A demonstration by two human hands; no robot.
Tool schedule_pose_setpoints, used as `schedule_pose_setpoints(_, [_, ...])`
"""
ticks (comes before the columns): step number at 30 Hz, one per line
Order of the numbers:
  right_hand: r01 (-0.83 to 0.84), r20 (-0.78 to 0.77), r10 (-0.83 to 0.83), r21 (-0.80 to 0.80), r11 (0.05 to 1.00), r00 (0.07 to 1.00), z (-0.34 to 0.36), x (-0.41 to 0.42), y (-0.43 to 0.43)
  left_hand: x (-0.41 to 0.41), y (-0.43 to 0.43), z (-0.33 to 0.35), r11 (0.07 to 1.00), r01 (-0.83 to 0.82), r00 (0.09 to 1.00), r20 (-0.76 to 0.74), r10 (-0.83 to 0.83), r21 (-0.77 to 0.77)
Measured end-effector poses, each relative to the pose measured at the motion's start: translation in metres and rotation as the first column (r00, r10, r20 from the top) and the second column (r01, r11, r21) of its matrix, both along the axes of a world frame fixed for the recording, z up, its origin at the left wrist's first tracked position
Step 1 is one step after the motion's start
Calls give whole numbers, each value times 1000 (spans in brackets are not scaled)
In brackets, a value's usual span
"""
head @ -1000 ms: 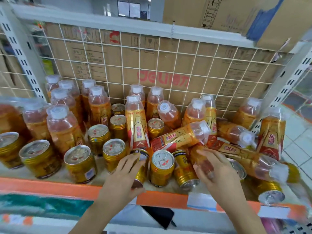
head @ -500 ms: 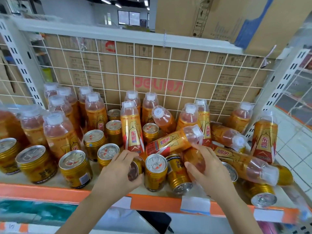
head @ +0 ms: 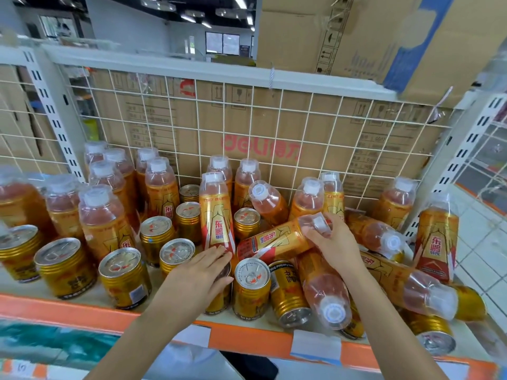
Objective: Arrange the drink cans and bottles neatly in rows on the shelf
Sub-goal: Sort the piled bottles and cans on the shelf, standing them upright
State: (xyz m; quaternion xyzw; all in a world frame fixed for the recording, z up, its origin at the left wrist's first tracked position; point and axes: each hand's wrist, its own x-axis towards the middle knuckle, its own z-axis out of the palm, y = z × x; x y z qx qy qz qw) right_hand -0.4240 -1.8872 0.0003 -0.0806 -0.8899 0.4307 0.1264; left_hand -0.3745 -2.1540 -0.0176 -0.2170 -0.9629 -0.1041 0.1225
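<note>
Toppled bottle [head: 277,240]: lay across the pile just right of the upright bottle [head: 216,212], long axis running from base beside that bottle to cap up-right.
Right hand [head: 336,244]: nearer; fingers [head: 315,237] clasped around the cap end.
Left hand [head: 199,272]: fingers spread, resting on a can [head: 219,293] below the upright bottle.
Likely next: tipped upright, cap end raised.

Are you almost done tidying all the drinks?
Not yet. The left bottles and cans already stand upright. The right hand grips a tipped bottle, and the left hand rests on a can. Still left: the fallen bottles and toppled cans on the right.
</note>
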Motion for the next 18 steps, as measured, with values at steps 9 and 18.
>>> schedule_pose_setpoints(9, [-76, -178, 78, 17, 997, 981, 20, -3, -18, -21, -19, 10, 971, -14, 988, 151, -23, 240])
schedule_pose_setpoints(18, [-145, -135, 210, 380, 913, 968, 47, -9, -53, -111, -27, 39, 800, -161, 984, 156, 86, 578])
